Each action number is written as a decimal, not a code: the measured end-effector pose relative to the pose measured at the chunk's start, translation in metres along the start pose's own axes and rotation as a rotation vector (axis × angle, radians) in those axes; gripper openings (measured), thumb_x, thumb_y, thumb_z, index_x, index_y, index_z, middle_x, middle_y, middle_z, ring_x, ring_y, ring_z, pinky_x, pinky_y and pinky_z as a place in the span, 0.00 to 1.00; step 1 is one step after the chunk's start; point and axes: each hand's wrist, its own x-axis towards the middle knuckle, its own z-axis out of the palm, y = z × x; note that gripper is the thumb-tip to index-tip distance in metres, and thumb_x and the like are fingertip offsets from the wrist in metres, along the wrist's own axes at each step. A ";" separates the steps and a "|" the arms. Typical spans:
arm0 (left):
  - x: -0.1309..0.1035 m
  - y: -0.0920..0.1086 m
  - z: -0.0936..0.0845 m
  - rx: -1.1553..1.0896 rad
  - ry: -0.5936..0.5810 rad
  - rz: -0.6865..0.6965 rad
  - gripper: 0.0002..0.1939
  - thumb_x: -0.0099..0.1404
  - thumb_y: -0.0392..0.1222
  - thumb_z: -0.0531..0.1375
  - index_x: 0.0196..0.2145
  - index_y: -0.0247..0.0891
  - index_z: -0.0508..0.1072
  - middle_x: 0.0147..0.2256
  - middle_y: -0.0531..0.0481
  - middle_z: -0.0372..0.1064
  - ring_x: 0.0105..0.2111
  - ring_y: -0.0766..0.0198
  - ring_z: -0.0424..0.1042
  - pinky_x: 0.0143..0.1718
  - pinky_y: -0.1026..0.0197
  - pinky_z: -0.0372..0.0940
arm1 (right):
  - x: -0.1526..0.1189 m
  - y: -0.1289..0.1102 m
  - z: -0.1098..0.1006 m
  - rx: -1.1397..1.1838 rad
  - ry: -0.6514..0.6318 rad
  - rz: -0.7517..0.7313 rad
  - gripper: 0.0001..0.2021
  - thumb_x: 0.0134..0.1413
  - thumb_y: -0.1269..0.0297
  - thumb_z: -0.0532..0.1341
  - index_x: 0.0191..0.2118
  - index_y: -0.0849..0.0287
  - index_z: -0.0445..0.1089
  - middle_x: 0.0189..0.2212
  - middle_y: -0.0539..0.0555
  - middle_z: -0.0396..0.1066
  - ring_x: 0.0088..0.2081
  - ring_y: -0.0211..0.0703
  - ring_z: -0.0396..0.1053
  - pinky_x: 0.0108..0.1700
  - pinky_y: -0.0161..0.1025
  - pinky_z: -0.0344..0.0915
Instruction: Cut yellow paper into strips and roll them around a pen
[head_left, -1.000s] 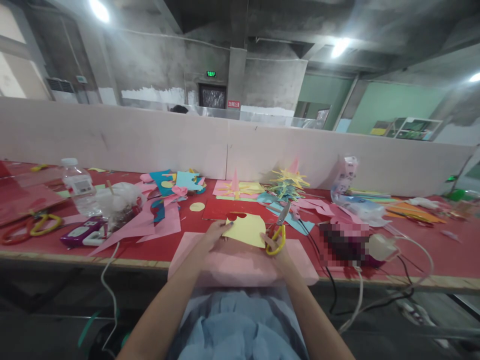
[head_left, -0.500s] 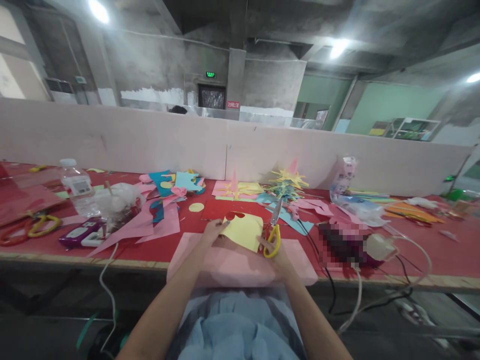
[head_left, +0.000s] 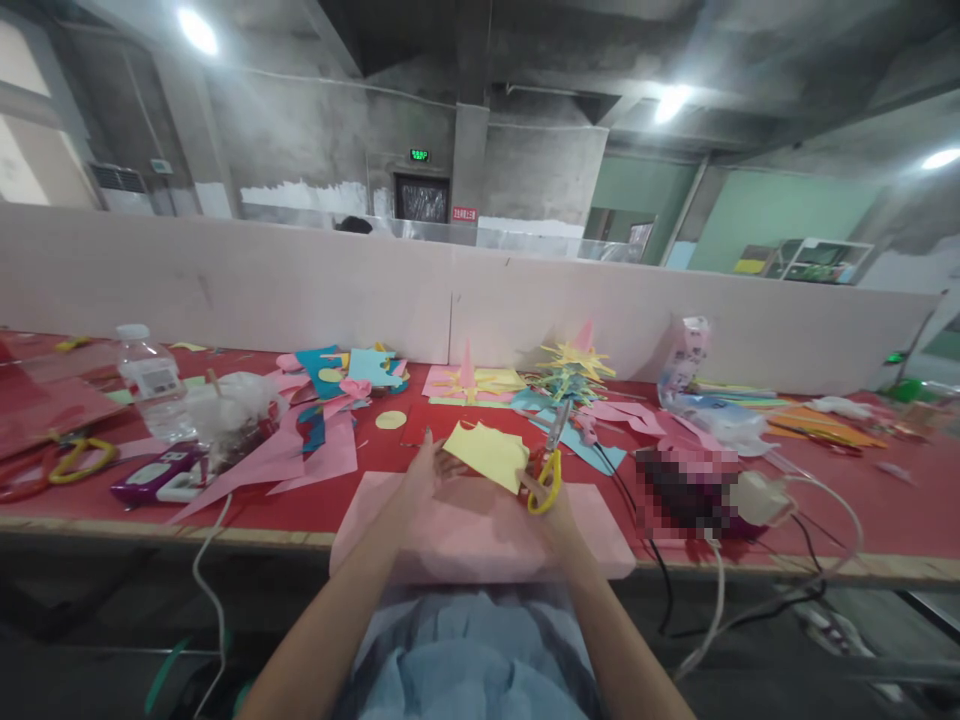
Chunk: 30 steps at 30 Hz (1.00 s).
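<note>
A yellow sheet of paper (head_left: 487,455) with a jagged upper edge is held above a pink pad (head_left: 480,530). My left hand (head_left: 427,468) is at the sheet's left side, fingers spread, some of them behind the paper. On the other side, my right hand (head_left: 547,495) is closed round yellow-handled scissors (head_left: 555,465), its fingertips at the paper's right edge. The blades point up and away. Red paper (head_left: 427,415) lies just behind the sheet, and a yellow paper disc (head_left: 391,419) lies to the left.
Paper scraps (head_left: 330,440), a purple device (head_left: 161,472) and a bottle (head_left: 150,375) stand left. Layered paper shapes (head_left: 574,365) are behind my right hand. Cables and a glue gun (head_left: 585,430) lie right. A pale partition (head_left: 337,290) runs behind. A person's head (head_left: 355,225) shows beyond it.
The yellow sheet has tilted and its red-showing notch is no longer visible. My left hand has shifted slightly left, its fingers now spread. My right hand keeps the scissors.
</note>
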 end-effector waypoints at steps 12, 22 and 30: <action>0.059 0.027 0.091 0.041 0.328 -0.014 0.22 0.58 0.35 0.65 0.50 0.36 0.68 0.45 0.40 0.74 0.45 0.59 0.74 0.49 0.58 0.66 | 0.020 -0.006 0.055 0.175 0.444 0.008 0.22 0.36 0.48 0.67 0.30 0.56 0.58 0.19 0.44 0.63 0.19 0.36 0.63 0.20 0.34 0.58; 0.048 0.034 0.088 0.433 0.353 0.089 0.03 0.58 0.31 0.61 0.29 0.36 0.74 0.28 0.48 0.77 0.30 0.62 0.77 0.33 0.63 0.68 | 0.002 -0.028 0.055 0.012 0.370 -0.022 0.24 0.38 0.45 0.67 0.32 0.56 0.59 0.18 0.44 0.63 0.18 0.36 0.62 0.19 0.34 0.58; 0.063 0.053 0.061 0.478 0.426 0.146 0.05 0.58 0.32 0.61 0.31 0.38 0.75 0.32 0.48 0.78 0.36 0.60 0.77 0.39 0.62 0.69 | 0.003 -0.030 0.045 0.168 0.213 0.173 0.24 0.35 0.42 0.67 0.26 0.57 0.62 0.11 0.39 0.51 0.11 0.29 0.50 0.13 0.31 0.49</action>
